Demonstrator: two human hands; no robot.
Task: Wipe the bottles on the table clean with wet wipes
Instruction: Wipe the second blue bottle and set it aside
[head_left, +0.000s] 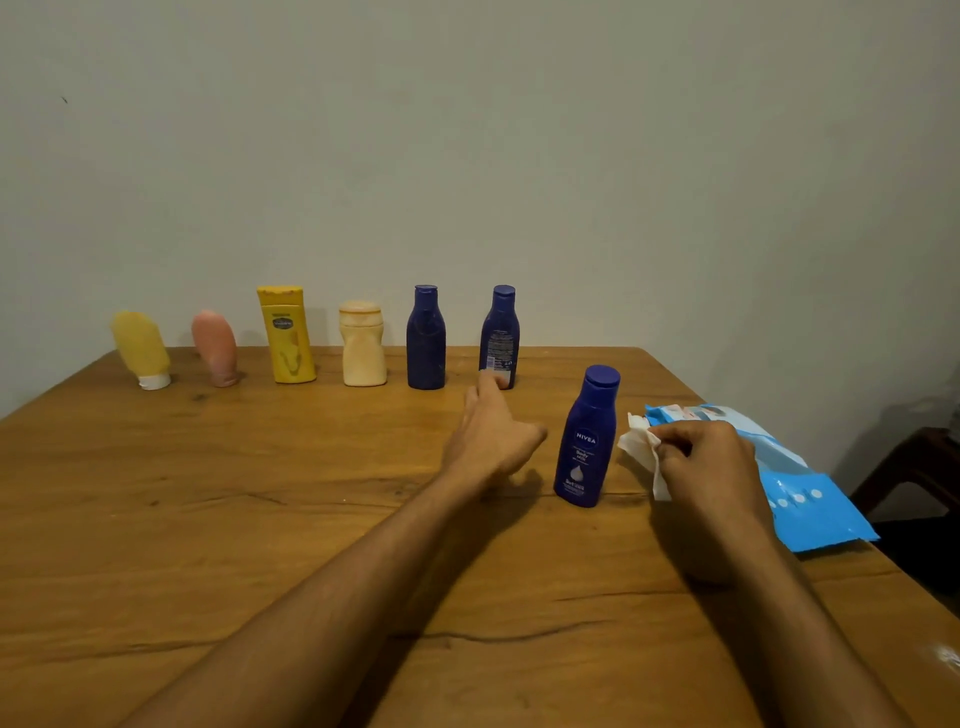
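Note:
Several bottles stand in a row along the far edge of the wooden table (260, 519): a yellow tube (141, 348), a pink tube (215, 347), a yellow bottle (287, 335), a cream bottle (362, 344) and two dark blue bottles (426, 338) (500, 332). A third blue Nivea bottle (587, 439) stands nearer, upright. My left hand (491, 434) stretches forward with straight fingers, its fingertips at the base of the rightmost blue bottle in the row. My right hand (709, 462) pinches a white wet wipe (644, 449) just right of the Nivea bottle.
A light blue wet wipes pack (800, 493) lies near the table's right edge, partly behind my right hand. A dark wooden stool (909, 467) stands beyond that edge. A plain wall rises right behind the bottle row.

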